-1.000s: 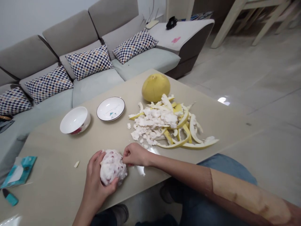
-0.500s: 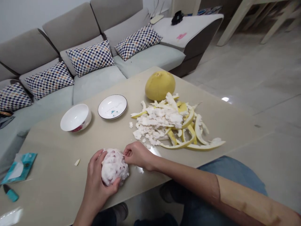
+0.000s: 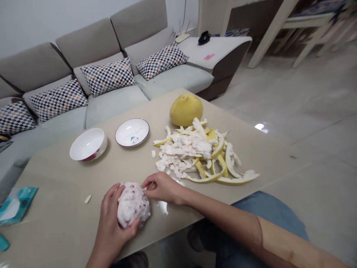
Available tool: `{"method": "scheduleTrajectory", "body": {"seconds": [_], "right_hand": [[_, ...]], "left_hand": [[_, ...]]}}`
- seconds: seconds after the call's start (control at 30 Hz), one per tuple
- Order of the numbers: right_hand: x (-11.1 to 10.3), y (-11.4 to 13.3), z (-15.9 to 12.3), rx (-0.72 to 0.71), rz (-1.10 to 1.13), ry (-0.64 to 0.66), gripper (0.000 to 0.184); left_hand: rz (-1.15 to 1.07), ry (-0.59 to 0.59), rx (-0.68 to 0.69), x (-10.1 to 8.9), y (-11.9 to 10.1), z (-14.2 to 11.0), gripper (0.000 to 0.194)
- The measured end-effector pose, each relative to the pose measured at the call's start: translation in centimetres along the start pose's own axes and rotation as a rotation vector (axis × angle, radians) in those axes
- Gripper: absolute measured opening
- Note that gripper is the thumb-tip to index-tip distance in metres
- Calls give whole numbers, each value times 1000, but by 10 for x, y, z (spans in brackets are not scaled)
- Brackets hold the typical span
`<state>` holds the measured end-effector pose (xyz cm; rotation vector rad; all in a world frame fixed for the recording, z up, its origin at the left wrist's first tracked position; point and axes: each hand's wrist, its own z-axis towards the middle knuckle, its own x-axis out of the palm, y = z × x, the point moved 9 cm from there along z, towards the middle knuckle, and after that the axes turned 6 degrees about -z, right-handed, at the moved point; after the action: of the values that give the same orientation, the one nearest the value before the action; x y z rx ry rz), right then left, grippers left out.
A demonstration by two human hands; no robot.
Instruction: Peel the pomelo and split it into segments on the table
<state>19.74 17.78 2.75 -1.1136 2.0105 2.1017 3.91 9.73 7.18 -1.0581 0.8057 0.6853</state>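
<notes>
Grey sofa (image 3: 86,42) runs behind the counter (image 3: 61,190). Near its six o'clock edge is the peeled fruit (image 3: 131,208); the left hand (image 3: 112,217) has its grip curled round it from nine o'clock, the right hand (image 3: 163,189) its grip pinching the pith (image 3: 144,189) at two. From the fruit, bowl (image 3: 88,144) sits at eleven, plate (image 3: 132,132) at twelve, pomelo (image 3: 186,110) at one

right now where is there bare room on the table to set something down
The glossy beige tabletop is bare between the white floral bowl and the peeled whitish fruit; another patch, holding one pale scrap, lies between the teal tissue packet and the left hand. It is crowded where the yellow-and-white peel heap sits before the round yellow pomelo.
</notes>
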Motion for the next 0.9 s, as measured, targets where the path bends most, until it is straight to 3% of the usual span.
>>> {"method": "scheduleTrajectory", "body": {"seconds": [0.2,0.4,0.73,0.9], "right_hand": [[2,10,4,-50,-122,-53,20],[-1,-4,15,-40,-147,-103,17],[-38,-22,-7,67,-19,-230,20],[-83,-7,-32,-43,76,-460,22]], "left_hand": [[13,-17,2,0,3,-1,76],[21,-10,-3,-1,-2,1,75],[49,6,45,-2,-1,2,76],[49,19,61,-2,-2,1,77]]}}
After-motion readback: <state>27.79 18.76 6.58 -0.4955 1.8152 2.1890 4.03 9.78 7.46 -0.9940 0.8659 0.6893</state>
